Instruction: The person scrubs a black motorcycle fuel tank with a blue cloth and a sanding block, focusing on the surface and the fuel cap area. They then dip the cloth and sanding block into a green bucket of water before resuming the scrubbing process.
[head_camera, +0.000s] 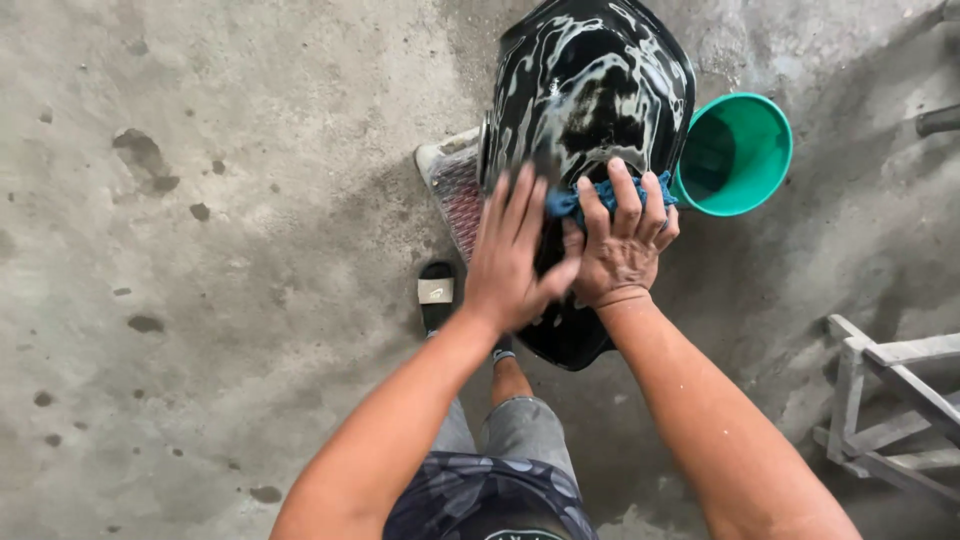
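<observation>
We press a blue cloth (590, 196) under our right hand (622, 245) onto the soapy black panel (590, 90), which runs lengthwise away from us, our left hand (512, 260) flat, fingers spread, just beside it.

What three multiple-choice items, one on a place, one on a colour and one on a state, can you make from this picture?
1. Where does the bucket stand?
A. Beside the black tank, on its right in the picture
B. On top of the tank
C. On the wooden frame

2. What colour is the cloth?
A. Red
B. Blue
C. White

3. In what state is the tank's surface?
A. Dry and dusty
B. Wrapped in paper
C. Wet with soap streaks

Answers:
1 A, the green bucket sits on the floor next to the tank.
2 B, blue cloth shows under the right hand.
3 C, white foam streaks run over the glossy black; the left hand lies flat on it.
</observation>
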